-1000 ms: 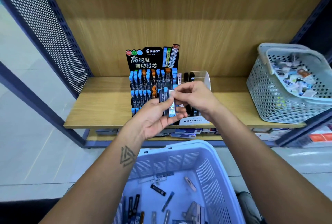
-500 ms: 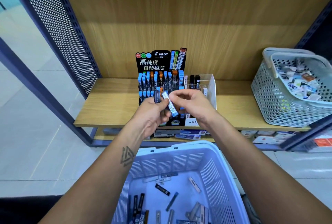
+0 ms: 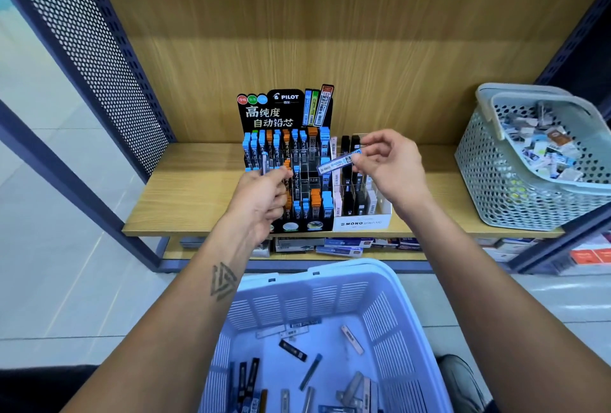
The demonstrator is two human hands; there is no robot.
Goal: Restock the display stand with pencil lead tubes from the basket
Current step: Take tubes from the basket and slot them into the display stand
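The tube (image 3: 339,161) in the right hand (image 3: 390,169) lies nearly level, its long axis running left-down to right-up, blue-capped end toward the fingers. That hand is raised in front of the stand (image 3: 287,164), wrist bent, thumb and forefinger pinching the tube's right end, other fingers loosely curled. Left of it and lower, the left hand (image 3: 264,201) grips a second tube (image 3: 264,162) upright against the stand's front rows. Below both hands sits the basket (image 3: 390,310), holding loose tubes.
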